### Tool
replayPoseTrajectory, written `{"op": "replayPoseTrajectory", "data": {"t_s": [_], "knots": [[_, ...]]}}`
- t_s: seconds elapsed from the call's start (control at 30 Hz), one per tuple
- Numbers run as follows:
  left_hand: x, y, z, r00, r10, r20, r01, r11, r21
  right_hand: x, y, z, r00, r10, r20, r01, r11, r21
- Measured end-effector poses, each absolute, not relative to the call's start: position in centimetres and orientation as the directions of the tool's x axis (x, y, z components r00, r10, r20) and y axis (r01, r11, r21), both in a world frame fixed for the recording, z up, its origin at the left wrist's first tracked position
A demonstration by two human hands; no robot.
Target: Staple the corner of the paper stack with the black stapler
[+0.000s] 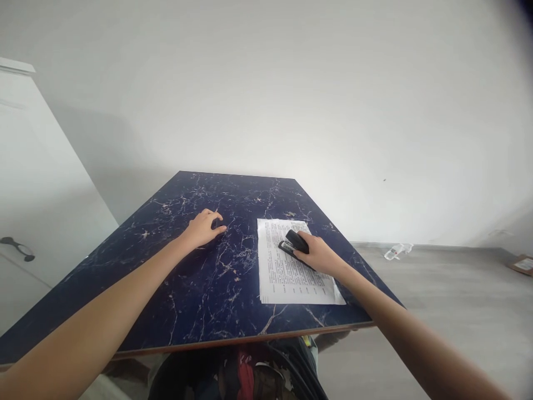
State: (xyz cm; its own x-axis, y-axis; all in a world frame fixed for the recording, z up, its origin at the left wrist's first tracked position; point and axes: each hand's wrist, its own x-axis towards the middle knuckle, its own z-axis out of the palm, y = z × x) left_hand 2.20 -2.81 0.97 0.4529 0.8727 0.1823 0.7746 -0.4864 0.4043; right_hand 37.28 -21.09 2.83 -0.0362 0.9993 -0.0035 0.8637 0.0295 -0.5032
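Observation:
A printed sheet of paper [287, 272] lies on the right half of a dark blue marbled table [195, 289]. On the sheet rests a black stapler [293, 243], and my right hand [320, 255] is closed around its near end. My left hand [205, 228] lies on the bare tabletop to the left of the paper, fingers curled downward with the tips touching the surface; nothing shows in it.
A white wall stands behind the table. A white cabinet door with a dark handle [17, 248] is at the left. On the grey floor to the right lie a plastic bottle [397, 251] and a cardboard box [522, 264]. A dark bag [258, 372] sits under the table's near edge.

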Motion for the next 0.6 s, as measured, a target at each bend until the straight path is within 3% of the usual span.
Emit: {"op": "replayPoseTrajectory", "data": {"t_s": [0.13, 0.23, 0.3, 0.43, 0.6], "knots": [[2.3, -2.9, 1.0, 0.452, 0.877, 0.163, 0.782, -0.478, 0.400, 39.1, -19.6, 3.7, -0.055, 0.998, 0.043, 0.744, 0.069, -0.665], [2.3, -2.9, 1.0, 0.445, 0.883, 0.150, 0.791, -0.467, 0.396, 40.7, -16.6, 4.0, 0.166, 0.965, 0.204, 0.730, 0.019, -0.683], [2.1, -2.8, 1.1, 0.441, 0.884, 0.156, 0.794, -0.465, 0.391, 41.0, -13.9, 3.4, 0.215, 0.955, 0.203, 0.818, -0.062, -0.572], [1.6, -2.2, 0.9, 0.427, 0.886, 0.178, 0.800, -0.462, 0.382, 39.8, -9.1, 0.6, 0.056, 0.991, 0.121, 0.952, -0.016, -0.306], [0.8, -0.9, 0.5, 0.411, 0.881, 0.236, 0.781, -0.473, 0.407, 38.1, -6.3, -2.0, 0.088, 0.996, -0.021, 0.981, -0.090, -0.170]]}}
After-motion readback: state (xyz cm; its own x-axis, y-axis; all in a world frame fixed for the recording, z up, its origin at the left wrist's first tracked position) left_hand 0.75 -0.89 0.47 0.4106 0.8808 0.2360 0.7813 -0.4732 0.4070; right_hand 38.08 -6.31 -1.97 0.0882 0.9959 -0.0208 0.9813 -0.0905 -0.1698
